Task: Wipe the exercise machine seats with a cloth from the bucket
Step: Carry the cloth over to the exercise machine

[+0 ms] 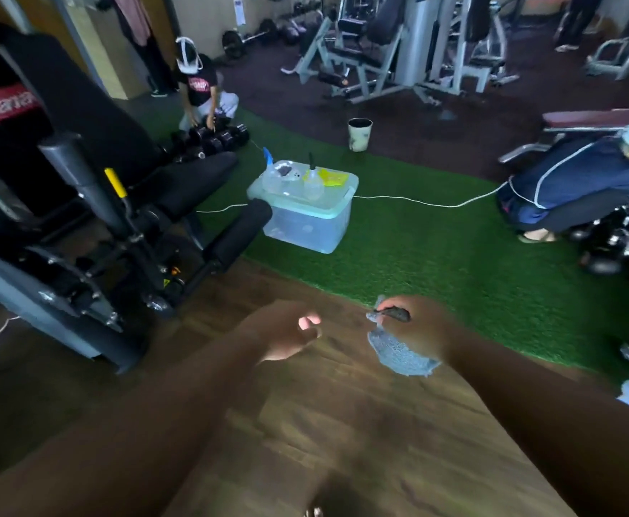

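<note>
Pinching the grey cloth [402, 354] in our right hand [415, 330], left hand [290, 335] open and empty, we should fold it flat before reaching the black seat [197, 181].

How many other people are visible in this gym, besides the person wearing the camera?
3. One person kneels at the dumbbells, upper left. One person crouches at the right edge on the green turf. A third person stands far back, upper right, only partly visible. Others may be hidden behind machines.
</note>
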A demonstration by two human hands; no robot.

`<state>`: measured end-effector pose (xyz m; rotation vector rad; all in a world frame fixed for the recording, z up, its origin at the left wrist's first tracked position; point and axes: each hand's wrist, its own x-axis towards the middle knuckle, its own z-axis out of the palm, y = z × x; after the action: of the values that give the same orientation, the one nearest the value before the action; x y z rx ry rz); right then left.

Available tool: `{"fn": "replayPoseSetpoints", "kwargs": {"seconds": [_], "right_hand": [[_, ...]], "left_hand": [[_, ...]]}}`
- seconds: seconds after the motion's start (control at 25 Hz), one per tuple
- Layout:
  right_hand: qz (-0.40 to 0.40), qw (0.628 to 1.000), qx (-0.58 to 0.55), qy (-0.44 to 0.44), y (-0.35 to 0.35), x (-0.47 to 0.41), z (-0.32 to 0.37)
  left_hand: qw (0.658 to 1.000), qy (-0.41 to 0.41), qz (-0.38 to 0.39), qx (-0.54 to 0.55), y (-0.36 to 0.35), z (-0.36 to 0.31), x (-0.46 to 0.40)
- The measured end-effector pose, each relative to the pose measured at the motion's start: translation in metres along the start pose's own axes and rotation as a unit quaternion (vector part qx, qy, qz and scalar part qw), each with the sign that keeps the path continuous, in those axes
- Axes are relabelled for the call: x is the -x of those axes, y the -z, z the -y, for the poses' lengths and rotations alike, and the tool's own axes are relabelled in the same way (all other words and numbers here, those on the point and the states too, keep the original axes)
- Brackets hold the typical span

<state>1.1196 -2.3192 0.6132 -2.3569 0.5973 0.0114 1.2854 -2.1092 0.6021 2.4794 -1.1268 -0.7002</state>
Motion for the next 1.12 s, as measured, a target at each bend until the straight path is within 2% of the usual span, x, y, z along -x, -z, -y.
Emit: {"fn": "replayPoseSetpoints", "kwargs": {"seconds": [0.24,0.4,0.68,0.88,1.12], "right_hand": [[0.014,0.999,0.024,0.023,0.034,-0.163,0.006],[0.023,0.997,0.043,0.066,0.053,-0.289,0.011],[0.141,0.977,0.062,0.151,0.069,-0.492,0.069],[0.187,0.961,0.074,0.188,0.030,-0.609,0.130],[0.203,0.957,0.080,0.192,-0.016,-0.774,0.212]], "left_hand": [[1.000,0.014,-0.025,-0.012,0.077,0.025,-0.131],[0.996,0.060,-0.063,-0.012,0.110,0.051,-0.212],[0.975,0.185,-0.114,0.042,0.168,0.104,-0.313],[0.964,0.238,-0.111,0.048,0.212,0.192,-0.367],[0.960,0.255,-0.108,0.043,0.313,0.321,-0.463]]}}
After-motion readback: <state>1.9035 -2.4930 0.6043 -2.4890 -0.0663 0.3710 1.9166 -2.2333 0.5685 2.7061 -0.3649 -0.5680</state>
